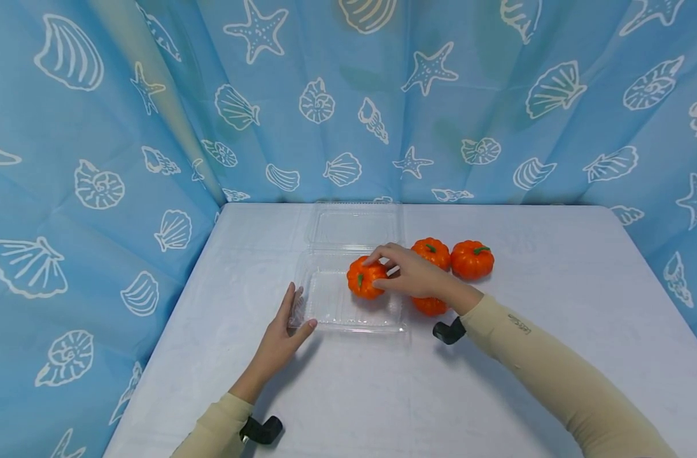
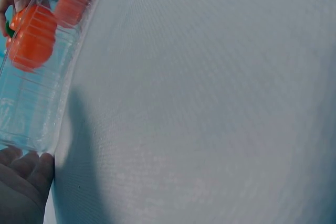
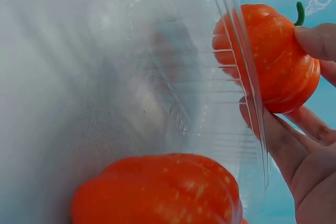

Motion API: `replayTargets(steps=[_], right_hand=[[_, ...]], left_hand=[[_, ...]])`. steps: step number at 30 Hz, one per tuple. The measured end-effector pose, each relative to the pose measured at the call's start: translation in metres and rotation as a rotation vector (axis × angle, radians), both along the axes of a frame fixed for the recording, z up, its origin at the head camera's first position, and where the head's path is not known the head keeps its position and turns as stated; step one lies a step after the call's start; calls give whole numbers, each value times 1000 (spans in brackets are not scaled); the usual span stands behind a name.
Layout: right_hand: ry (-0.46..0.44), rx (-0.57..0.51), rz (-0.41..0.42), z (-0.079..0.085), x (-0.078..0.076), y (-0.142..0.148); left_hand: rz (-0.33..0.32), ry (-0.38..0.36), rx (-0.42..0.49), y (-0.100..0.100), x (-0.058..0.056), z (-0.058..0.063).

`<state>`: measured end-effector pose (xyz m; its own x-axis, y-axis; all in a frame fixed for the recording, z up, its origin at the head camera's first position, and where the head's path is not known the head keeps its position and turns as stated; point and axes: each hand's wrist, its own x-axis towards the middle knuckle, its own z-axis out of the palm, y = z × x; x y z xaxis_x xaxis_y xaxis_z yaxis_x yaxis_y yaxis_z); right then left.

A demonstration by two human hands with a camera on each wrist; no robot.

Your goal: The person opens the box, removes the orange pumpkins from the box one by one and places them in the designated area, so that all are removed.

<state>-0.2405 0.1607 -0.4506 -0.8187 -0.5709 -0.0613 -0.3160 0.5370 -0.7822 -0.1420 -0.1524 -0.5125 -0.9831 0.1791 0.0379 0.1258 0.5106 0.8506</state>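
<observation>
My right hand (image 1: 402,270) grips a small orange pumpkin (image 1: 363,280) with a green stem, over the base of a clear plastic clamshell box (image 1: 325,299). In the right wrist view, thumb and fingers close around that pumpkin (image 3: 273,59), part of which shows through the box wall. At the box's left front corner, my left hand (image 1: 282,331) touches the side with its fingers spread and fairly straight. The left wrist view shows those fingertips (image 2: 42,174) against the box end. The box lid (image 1: 354,228) lies folded back, away from me.
Right of the box lie more orange pumpkins: one behind my right wrist (image 1: 431,251), one farther right (image 1: 473,259), and one partly hidden under the forearm (image 1: 430,306). A white cloth covers the table (image 1: 554,305). A blue shell-print curtain (image 1: 348,95) hangs behind and at the sides.
</observation>
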Motion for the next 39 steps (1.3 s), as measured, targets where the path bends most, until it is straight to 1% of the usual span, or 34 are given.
replayTargets(steps=[6, 14, 21, 26, 32, 39], right_hand=[[14, -32, -18, 1, 3, 9], [39, -89, -55, 8, 10, 21], [78, -116, -83, 6, 13, 35], [73, -157, -94, 8, 18, 46], [68, -152, -128, 15, 26, 59], [61, -129, -200, 17, 33, 80]], left_hand=[[3, -5, -4, -1, -1, -2], [2, 2, 0, -2, -1, -2], [0, 5, -1, -2, -1, -2], [-3, 0, 3, -2, 0, -1], [-3, -4, 0, -2, -1, -1], [-10, -11, 14, -2, -1, -1]])
